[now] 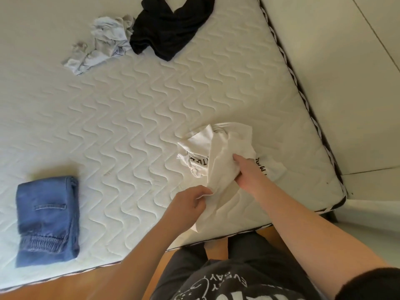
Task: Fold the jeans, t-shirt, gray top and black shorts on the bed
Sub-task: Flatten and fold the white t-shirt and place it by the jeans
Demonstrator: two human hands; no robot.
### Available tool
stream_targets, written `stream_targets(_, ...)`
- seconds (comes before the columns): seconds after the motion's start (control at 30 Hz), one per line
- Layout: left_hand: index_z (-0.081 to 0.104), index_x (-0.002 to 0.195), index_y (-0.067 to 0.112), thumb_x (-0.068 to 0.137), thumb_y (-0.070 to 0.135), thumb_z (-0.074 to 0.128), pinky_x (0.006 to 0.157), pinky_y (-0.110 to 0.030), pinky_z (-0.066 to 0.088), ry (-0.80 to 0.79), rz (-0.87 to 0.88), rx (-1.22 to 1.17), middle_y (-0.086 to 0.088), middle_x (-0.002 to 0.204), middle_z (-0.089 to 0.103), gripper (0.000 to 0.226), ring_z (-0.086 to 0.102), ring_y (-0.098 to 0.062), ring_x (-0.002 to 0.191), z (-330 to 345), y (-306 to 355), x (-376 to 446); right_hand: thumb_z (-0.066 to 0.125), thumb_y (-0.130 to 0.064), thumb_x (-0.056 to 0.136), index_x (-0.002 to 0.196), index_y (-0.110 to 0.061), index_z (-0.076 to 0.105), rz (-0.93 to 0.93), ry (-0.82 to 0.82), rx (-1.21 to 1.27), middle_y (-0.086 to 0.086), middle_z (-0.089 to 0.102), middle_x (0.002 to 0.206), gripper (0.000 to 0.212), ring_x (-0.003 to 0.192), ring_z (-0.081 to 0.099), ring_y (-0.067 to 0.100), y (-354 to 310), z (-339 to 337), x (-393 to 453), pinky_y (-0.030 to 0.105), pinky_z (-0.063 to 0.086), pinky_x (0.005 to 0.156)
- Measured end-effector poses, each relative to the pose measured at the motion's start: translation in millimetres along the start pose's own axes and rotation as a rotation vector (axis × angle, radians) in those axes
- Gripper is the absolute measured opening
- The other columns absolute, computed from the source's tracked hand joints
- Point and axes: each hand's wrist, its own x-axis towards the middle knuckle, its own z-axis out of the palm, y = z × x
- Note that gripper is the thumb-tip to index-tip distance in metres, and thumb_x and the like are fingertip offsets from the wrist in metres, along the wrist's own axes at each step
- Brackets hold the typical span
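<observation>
A white t-shirt point(220, 152) with black lettering lies crumpled near the bed's right front corner. My right hand point(249, 174) grips a bunch of its fabric from the right. My left hand point(190, 200) pinches the lower edge of the same shirt. Blue jeans point(46, 219) lie folded in a neat rectangle at the front left of the bed. The gray top point(101, 44) is crumpled at the far side, touching the black shorts point(171, 24), which lie bunched to its right.
The white quilted mattress point(112, 118) has a patterned border along its right edge point(303, 98). A pale wall or panel point(346, 72) runs along the right side. Wooden floor point(65, 286) shows at the front, where I stand.
</observation>
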Motion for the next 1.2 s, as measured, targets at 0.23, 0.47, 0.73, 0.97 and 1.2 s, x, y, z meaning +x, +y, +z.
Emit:
stream_targets(0.23, 0.009, 0.151, 0.049, 0.076, 0.047, 0.078, 0.096, -0.032, 0.050, 0.000, 0.077, 0.008, 0.012, 0.150, 0.022, 0.102, 0.045, -0.010, 0.125, -48, -35, -29, 0.059, -0.006, 0.093, 0.119, -0.004, 0.061, -0.090, -0.191, -0.135, 0.007, 0.076, 0.095, 0.026, 0.085, 0.074, 0.019, 34, 58, -78, 0.029, 0.057, 0.063)
stream_targets(0.47, -0.010, 0.146, 0.060, 0.073, 0.061, 0.075, 0.085, -0.027, 0.041, 0.204, 0.247, 0.022, 0.007, 0.156, 0.021, 0.111, 0.051, -0.014, 0.121, -81, 9, -12, 0.037, -0.022, 0.104, 0.139, 0.004, 0.045, -0.152, -0.463, -0.368, 0.005, 0.064, 0.097, 0.044, 0.077, 0.065, -0.009, 9, 98, -150, 0.008, 0.048, 0.070)
stream_targets(0.73, 0.045, 0.140, 0.025, 0.094, 0.015, 0.050, 0.079, -0.034, 0.046, 0.294, 0.242, 0.117, -0.003, 0.111, 0.065, 0.047, 0.060, -0.026, 0.100, -110, 51, 1, 0.025, -0.028, 0.102, 0.124, -0.013, 0.060, -0.297, -0.637, -0.584, 0.008, 0.063, 0.131, 0.045, 0.122, 0.057, 0.018, -34, 88, -165, 0.037, 0.037, 0.111)
stream_targets(0.97, 0.065, 0.110, 0.025, 0.098, 0.022, 0.043, 0.077, -0.029, 0.049, 0.312, 0.133, -0.071, 0.005, 0.099, 0.068, 0.026, 0.061, -0.016, 0.090, -124, 69, 6, 0.055, -0.023, 0.096, 0.110, -0.027, 0.068, -0.765, -0.297, -1.168, -0.013, 0.067, 0.108, 0.020, 0.102, 0.061, 0.006, -27, 49, -142, 0.007, 0.042, 0.084)
stream_targets(1.2, 0.067, 0.091, 0.012, 0.096, 0.026, 0.043, 0.055, -0.019, 0.051, 0.348, 0.085, -0.471, -0.009, 0.087, 0.067, 0.029, 0.063, -0.016, 0.076, -129, 99, -3, 0.050, -0.043, 0.095, 0.080, -0.015, 0.058, -0.065, -0.079, -1.508, 0.001, 0.061, 0.075, 0.032, 0.062, 0.055, 0.014, -2, 36, -107, 0.025, 0.045, 0.061)
